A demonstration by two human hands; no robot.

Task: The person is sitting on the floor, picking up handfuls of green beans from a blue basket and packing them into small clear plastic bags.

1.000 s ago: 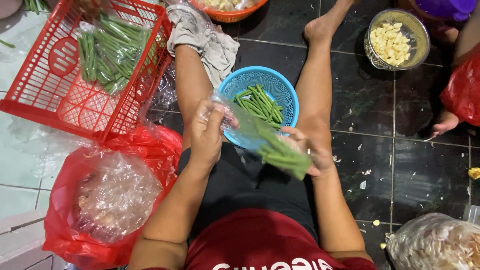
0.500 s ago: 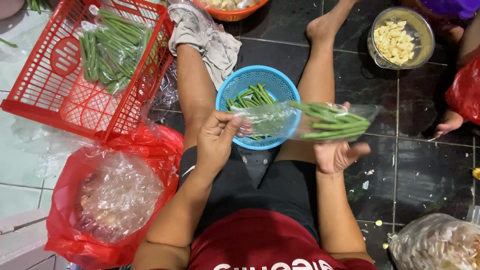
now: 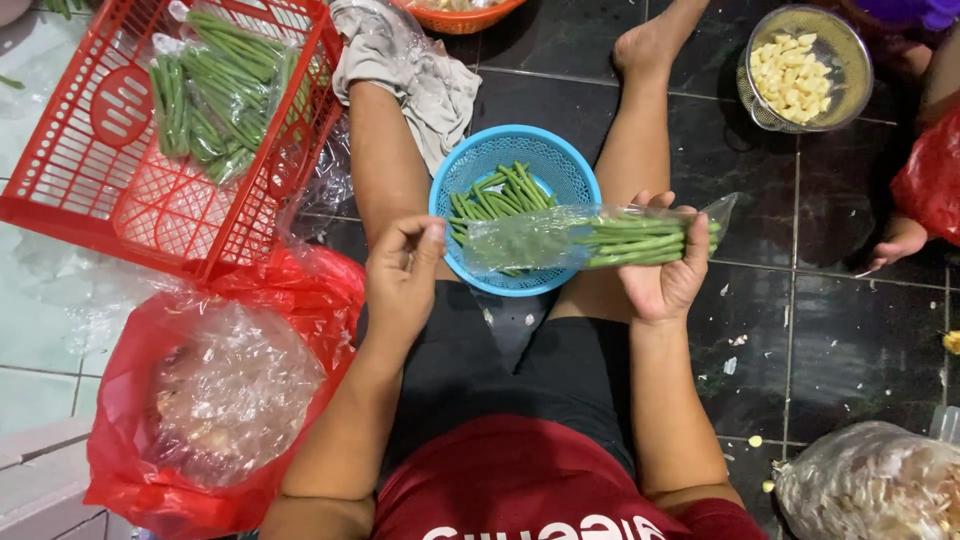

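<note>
Head view shows your right hand (image 3: pixel 665 265) gripping a clear bag (image 3: pixel 590 238) of green beans (image 3: pixel 640 240), held level just over the blue basket's (image 3: pixel 470 170) near rim. Your left hand (image 3: pixel 402 275) pinches the bag's open end between fingertips. Loose beans (image 3: pixel 500 190) lie in the basket between your 2 legs.

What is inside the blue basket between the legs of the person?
Loose green beans lie inside the blue basket. The clear bag of beans, held by the right hand and pinched by the left hand, covers its near part, so the contents there are hidden.
</note>
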